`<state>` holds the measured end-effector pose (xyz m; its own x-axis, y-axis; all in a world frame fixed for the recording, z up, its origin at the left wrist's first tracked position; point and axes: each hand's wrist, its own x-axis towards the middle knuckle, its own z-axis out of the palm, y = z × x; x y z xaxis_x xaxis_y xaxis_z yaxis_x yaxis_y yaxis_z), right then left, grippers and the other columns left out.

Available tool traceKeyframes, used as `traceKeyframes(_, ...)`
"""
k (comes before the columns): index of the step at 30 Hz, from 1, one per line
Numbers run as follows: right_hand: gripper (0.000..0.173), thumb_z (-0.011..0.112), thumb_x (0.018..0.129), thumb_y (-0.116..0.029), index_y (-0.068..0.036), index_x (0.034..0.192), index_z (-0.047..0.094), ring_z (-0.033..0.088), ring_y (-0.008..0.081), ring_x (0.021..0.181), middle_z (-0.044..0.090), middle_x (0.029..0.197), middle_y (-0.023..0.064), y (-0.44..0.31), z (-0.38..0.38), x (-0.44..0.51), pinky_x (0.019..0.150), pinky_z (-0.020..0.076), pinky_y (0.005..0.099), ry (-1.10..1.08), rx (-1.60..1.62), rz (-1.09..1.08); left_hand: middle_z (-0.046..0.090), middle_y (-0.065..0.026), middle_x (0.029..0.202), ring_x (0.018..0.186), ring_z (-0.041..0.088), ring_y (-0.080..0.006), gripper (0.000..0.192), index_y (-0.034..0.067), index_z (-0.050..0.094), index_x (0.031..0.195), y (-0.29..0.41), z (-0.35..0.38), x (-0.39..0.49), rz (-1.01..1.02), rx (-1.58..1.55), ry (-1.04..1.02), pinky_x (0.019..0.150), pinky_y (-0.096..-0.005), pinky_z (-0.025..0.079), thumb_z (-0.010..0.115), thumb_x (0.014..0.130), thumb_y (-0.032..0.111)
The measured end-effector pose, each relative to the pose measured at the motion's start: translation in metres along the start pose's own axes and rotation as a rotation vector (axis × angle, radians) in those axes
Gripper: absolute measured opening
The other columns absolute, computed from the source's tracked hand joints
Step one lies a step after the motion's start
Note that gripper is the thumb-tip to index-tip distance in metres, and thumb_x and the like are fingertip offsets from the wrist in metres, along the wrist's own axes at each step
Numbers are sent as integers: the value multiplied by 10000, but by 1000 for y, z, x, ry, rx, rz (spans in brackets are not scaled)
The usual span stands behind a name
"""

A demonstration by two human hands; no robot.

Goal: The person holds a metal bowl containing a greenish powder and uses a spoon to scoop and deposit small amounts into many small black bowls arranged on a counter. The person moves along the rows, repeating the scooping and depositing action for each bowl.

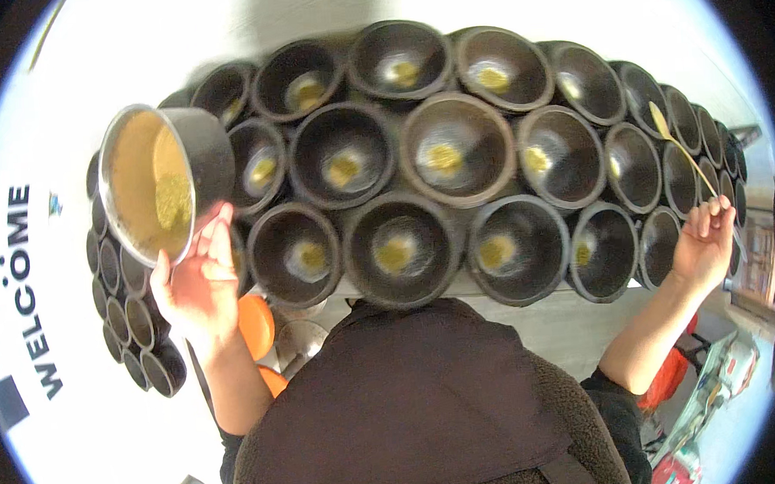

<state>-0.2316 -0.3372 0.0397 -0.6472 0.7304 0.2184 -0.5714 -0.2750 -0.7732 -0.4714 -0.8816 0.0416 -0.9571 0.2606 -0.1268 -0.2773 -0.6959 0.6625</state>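
Observation:
My left hand (198, 293) grips a deep metal bowl (212, 146), thumb at its rim and fingers beneath. The bowl is tilted towards me, and yellow-green powder (173, 198) lies inside it. In my right hand (706, 236) is a thin-handled spoon (661, 121), raised over the right end of the rows of bowls. Dark bowls, possibly clay, stand close together before me; one (427, 229) is at the front middle. A small heap of similar powder (445, 159) rests on the bottom of many of them. Whether the spoon carries powder is unclear.
More dark bowls (159, 372) crowd the left side, beside a white surface with lettering (28, 290). Orange round things (256, 324) are below my left wrist. At right are a red item (665, 378) and a cluttered glass-like shelf (709, 388).

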Motion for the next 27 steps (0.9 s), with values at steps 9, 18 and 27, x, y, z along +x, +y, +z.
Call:
traceKeyframes(9, 248, 481, 993, -203, 34, 1026, 543, 367, 100, 587, 527, 825, 58, 59, 135, -28, 541, 291, 237, -115, -31, 62, 336, -400, 1339, 1316, 325, -472, 725, -251, 212, 1295, 106, -95, -60, 216, -52, 99, 1109, -454, 358, 564, 900, 244)
traceKeyframes(18, 250, 430, 1014, -196, 19, 1016, 558, 380, 109, 593, 532, 823, 55, 170, 310, -96, 546, 315, 239, -306, 83, 177, 322, -435, 1319, 1253, 404, -500, 706, -110, 155, 1407, 231, -215, -136, 516, 114, 316, 1059, -468, 419, 541, 919, 224)
traceKeyframes(27, 271, 417, 1013, -182, 32, 1015, 582, 355, 106, 588, 551, 810, 57, 234, 429, -97, 552, 299, 247, -410, 61, 232, 365, -408, 1298, 1247, 428, -455, 661, -195, 271, 1324, 276, -255, -145, 577, 132, 354, 1069, -419, 420, 509, 935, 283)
